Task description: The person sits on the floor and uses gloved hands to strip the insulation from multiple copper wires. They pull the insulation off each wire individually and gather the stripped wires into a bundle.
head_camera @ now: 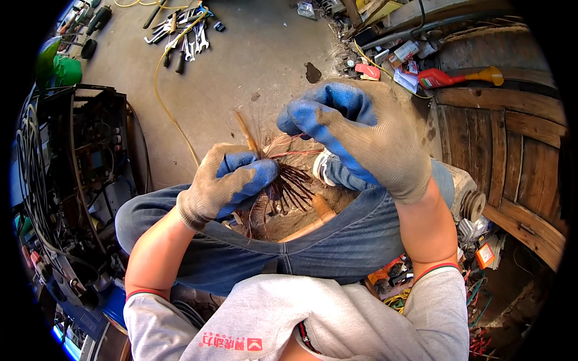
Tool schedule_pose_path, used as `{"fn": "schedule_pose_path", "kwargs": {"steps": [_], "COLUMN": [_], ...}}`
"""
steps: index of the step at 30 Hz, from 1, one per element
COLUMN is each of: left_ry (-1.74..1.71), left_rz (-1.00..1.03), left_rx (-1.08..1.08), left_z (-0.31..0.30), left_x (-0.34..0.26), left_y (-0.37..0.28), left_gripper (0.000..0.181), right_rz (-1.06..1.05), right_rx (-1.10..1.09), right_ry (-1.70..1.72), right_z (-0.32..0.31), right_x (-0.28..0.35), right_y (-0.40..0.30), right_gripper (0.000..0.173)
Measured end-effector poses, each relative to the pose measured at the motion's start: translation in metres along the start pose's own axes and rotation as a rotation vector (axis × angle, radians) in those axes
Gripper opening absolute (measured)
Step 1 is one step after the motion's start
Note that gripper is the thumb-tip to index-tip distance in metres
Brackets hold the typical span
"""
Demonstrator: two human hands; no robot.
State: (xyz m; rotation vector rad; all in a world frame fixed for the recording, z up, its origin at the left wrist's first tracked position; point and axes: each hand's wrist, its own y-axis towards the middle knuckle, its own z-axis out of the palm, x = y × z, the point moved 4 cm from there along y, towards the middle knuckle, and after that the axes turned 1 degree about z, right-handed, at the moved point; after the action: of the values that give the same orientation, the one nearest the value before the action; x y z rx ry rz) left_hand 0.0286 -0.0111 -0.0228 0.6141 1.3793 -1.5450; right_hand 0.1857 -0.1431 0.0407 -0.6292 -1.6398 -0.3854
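My left hand (235, 182), in a tan work glove with blue-coated palm and fingers, grips a bundle of thin, dark reddish-brown strands (291, 185). The strands fan out to the right and downward; I cannot tell whether they are wire or fibre. A slim yellowish stick (244, 128) pokes up above that hand, with fine blurred hairs beside it. Pale red strands (293, 153) stretch right from the bundle. Higher up, my right hand (356, 135), gloved alike, has its thumb and fingers pinched together at the end of some of these red strands.
Wrenches and other hand tools (185, 34) lie on the concrete floor beside a yellow cord (160, 90). An open-framed machine (90, 149) with cables stands left. At right are a red bottle with a yellow spout (451, 79), wooden panels (496, 149) and a pulley (473, 205).
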Motion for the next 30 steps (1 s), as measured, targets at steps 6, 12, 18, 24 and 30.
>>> {"fn": "schedule_pose_path", "kwargs": {"steps": [6,12,18,24,30], "left_ry": [0.076,0.049,0.033,0.03,-0.161], "left_rz": [0.036,0.042,0.024,0.069,-0.043], "left_rx": [0.008,0.035,0.047,0.076,0.037], "left_z": [0.001,-0.002,0.001,-0.003,-0.001], "left_x": [-0.001,0.006,0.004,0.011,0.013], "left_y": [0.002,0.003,0.003,0.004,-0.003], "left_gripper": [0.032,0.032,0.033,0.032,0.02], "right_rz": [0.053,-0.093,-0.265,-0.426,-0.445], "right_rx": [-0.041,0.051,0.132,0.107,0.094], "right_ry": [0.004,-0.069,-0.38,-0.513,-0.513], "right_z": [-0.005,-0.003,0.003,0.008,0.009], "right_x": [0.006,0.016,0.02,0.022,0.018], "right_y": [0.001,-0.003,-0.007,-0.006,-0.008], "right_gripper": [0.021,0.031,0.043,0.049,0.051]}}
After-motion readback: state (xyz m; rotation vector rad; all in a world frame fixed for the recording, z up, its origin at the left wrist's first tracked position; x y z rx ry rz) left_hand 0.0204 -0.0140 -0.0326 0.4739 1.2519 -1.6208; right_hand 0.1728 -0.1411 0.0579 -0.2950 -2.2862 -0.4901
